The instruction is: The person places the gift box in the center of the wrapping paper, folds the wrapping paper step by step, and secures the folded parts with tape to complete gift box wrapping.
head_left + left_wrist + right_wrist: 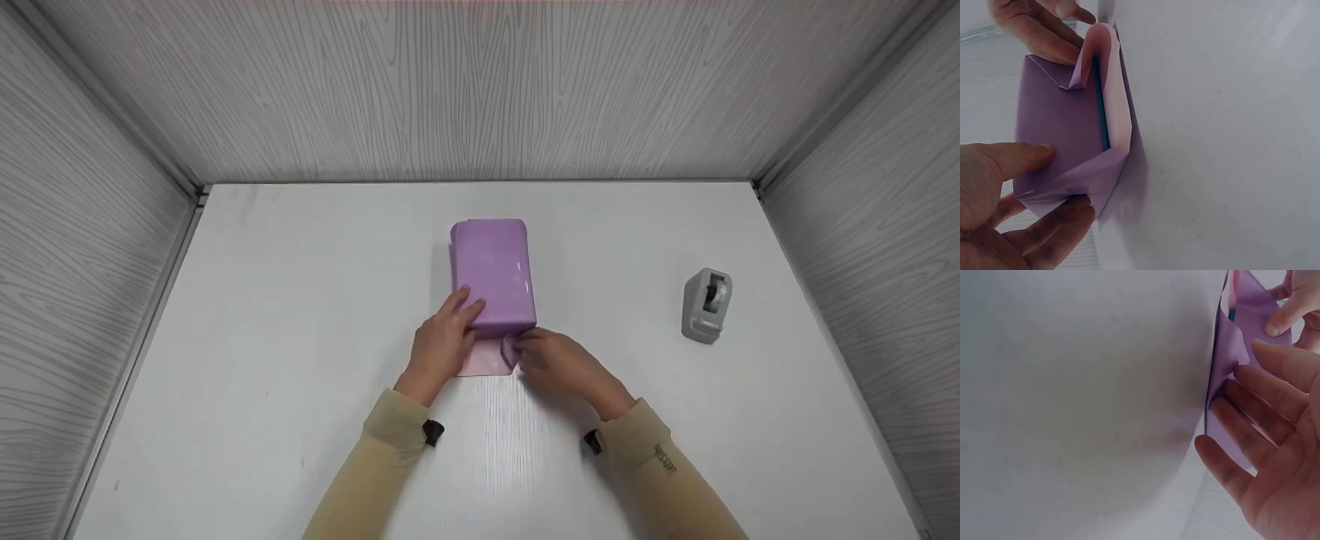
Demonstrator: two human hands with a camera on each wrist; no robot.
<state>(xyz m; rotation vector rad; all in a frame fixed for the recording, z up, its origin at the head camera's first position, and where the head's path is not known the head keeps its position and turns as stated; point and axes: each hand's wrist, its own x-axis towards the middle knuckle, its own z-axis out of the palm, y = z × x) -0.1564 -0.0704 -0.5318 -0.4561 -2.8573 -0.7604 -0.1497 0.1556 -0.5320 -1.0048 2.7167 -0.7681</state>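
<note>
A box wrapped in shiny purple paper (pixel 491 266) lies mid-table. Its near end is unsealed, and a flap with a pale pink inner side (pixel 482 360) spreads out on the table. In the left wrist view, a teal edge (pixel 1100 107) shows inside the folds. My left hand (pixel 439 346) holds the near left corner, its thumb against the end face and other fingers along the side fold. At the near right corner, my right hand (pixel 559 364) presses the side paper inward with nearly straight fingers (pixel 1269 385). The paper there bends into a curved fold.
A grey tape dispenser (pixel 705 306) stands on the right part of the white table (pixel 300 300). Grey wood-grain panels (pixel 480 90) enclose the back and both sides.
</note>
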